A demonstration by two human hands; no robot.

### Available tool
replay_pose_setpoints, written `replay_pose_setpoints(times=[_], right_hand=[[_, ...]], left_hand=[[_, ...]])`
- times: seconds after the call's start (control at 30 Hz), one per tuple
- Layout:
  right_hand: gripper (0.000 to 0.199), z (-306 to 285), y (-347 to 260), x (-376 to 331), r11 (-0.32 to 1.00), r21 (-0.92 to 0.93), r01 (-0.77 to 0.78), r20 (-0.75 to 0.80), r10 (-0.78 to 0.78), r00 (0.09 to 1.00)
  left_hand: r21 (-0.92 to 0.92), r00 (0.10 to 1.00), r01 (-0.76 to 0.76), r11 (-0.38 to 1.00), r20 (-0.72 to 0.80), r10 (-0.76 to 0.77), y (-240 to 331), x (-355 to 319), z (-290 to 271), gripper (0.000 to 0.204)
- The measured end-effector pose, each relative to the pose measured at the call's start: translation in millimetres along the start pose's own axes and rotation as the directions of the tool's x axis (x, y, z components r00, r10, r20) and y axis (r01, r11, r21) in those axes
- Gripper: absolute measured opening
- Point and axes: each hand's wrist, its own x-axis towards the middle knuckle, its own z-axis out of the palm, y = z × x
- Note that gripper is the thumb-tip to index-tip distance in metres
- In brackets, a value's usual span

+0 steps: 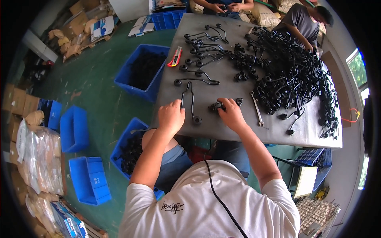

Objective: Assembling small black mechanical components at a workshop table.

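Note:
Near the front left of the grey table (242, 129), my left hand (171, 117) is closed on a bent black metal rod with round ends (193, 104). The rod's bend points away from me, and one end rests close to the table's front edge. My right hand (231, 114) has its fingers closed over a small black clamp-like fitting (215, 106) on the tabletop; the fingers partly cover it. Just beyond that hand lies another small black fitting (239, 101). Farther back, several similar bent rods (199, 73) lie in a column.
A large heap of black rods (287, 73) covers the right side. An open-end wrench (257, 109) and a red utility knife (175, 56) lie on the table. Blue bins (156, 93) stand left on the green floor. Two other people (295, 23) work at the far side.

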Motion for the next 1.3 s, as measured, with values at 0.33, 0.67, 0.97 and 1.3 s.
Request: replay_pose_setpoints(times=[0.33,0.67,0.97,1.3], right_hand=[[0.037,-26,-19,2,0.919,0.394,-0.033,-0.149,0.099,0.984],[0.040,-13,-29,4,0.986,0.065,0.152,-0.147,-0.141,0.979],[0.039,1,-26,12,0.990,0.024,0.139,-0.120,-0.135,0.984],[0.035,-5,-30,19,0.993,0.018,0.119,-0.062,-0.118,0.991]], left_hand=[[-0.449,0.994,-0.003,0.893,0.099,0.053,43,8,40,0.038],[-0.695,0.997,0.015,0.719,-0.041,-0.060,33,17,48,0.031],[-0.782,0.996,0.009,0.624,0.063,0.065,34,22,45,0.031],[-0.750,0.987,0.065,0.658,0.143,0.066,38,20,34,0.034]])
